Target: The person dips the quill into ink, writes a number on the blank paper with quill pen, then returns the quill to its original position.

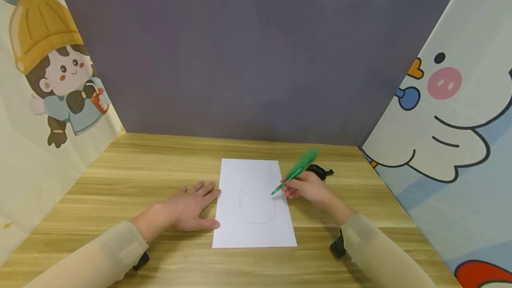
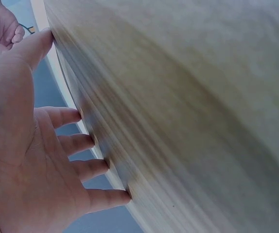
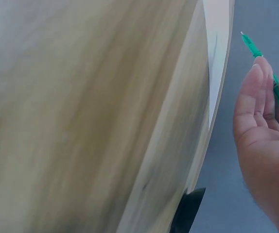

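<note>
A white sheet of paper (image 1: 232, 234) lies on the wooden table, bearing a faint thin line (image 1: 256, 223) shaped like a 6. My right hand (image 1: 305, 186) pinches a green pen (image 1: 294, 174) with a wide leaf- or feather-like top, held slanted over the sheet's right side. In the right wrist view the pen's tip (image 3: 242, 35) stands raised off the paper. My left hand (image 1: 194, 208) rests flat with fingers spread, its thumb and index fingertip at the sheet's left edge. From the left wrist, those fingertips (image 2: 122, 195) show against the tabletop.
Behind my right hand sits a small black object (image 1: 318, 171) with a short strap. A dark grey panel (image 1: 240, 57) closes off the table's back (image 1: 172, 146). Cartoon-printed walls flank it, a child in a yellow hat (image 1: 44, 30) left and a white character (image 1: 460, 114) right.
</note>
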A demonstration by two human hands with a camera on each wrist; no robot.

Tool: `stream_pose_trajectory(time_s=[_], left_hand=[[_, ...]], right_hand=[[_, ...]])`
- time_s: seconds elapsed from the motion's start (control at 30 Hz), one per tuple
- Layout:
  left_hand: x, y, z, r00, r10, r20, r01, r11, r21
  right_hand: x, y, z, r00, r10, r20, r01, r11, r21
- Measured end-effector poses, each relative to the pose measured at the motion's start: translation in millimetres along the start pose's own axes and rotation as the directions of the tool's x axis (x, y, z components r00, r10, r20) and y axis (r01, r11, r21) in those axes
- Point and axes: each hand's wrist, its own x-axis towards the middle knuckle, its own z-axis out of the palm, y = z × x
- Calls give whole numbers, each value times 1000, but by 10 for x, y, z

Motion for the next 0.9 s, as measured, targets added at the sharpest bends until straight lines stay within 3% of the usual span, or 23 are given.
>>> stream_pose_trajectory(time_s=[0.3, 0.9], left_hand=[[-3, -8, 25, 1000, -2, -3, 2, 1000, -5], [-2, -4, 19, 1000, -9, -3, 9, 1000, -4]], right_hand=[[-102, 107, -143, 1000, -5, 1, 5, 999, 38], [-296, 201, -497, 987, 33, -159, -26, 999, 44]])
